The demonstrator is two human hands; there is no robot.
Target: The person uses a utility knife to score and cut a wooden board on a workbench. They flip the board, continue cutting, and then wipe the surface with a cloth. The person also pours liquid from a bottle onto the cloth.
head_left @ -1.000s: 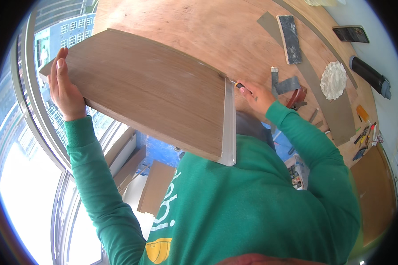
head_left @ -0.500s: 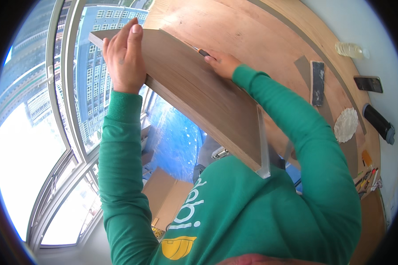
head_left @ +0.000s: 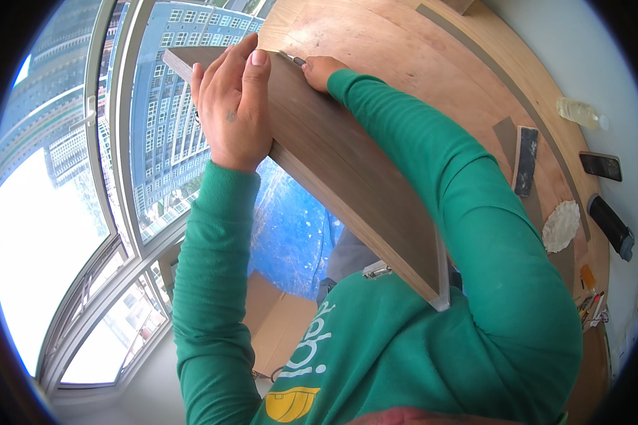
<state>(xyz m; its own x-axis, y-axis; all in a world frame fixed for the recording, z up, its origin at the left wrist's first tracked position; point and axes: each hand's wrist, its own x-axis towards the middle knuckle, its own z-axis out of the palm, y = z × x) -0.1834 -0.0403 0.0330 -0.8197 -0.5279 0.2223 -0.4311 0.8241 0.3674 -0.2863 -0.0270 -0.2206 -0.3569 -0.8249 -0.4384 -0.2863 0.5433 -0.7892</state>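
My left hand [head_left: 234,106] grips the upper end of a long brown wood-grain board [head_left: 347,170], fingers spread over its face and thumb at its edge. The board runs from the upper left down to my chest, where its pale cut end [head_left: 441,283] shows. My right hand [head_left: 322,71] is closed on a small metal-tipped tool [head_left: 289,58], held against the board's far edge near the top. Both arms wear green sleeves.
A plywood worktop [head_left: 404,49] lies beyond the board. On its right side are a dark sanding block [head_left: 526,159], a plastic bottle [head_left: 581,112], a phone [head_left: 600,165], a black tool [head_left: 612,225] and a white disc [head_left: 561,225]. Windows [head_left: 142,142], blue sheeting [head_left: 290,227] and cardboard [head_left: 276,326] are at the left and below.
The board has swung from a broad, flat view to a steeper, narrower one. My left hand shifted from its left edge to the top end, and my right hand slid up along the far edge.
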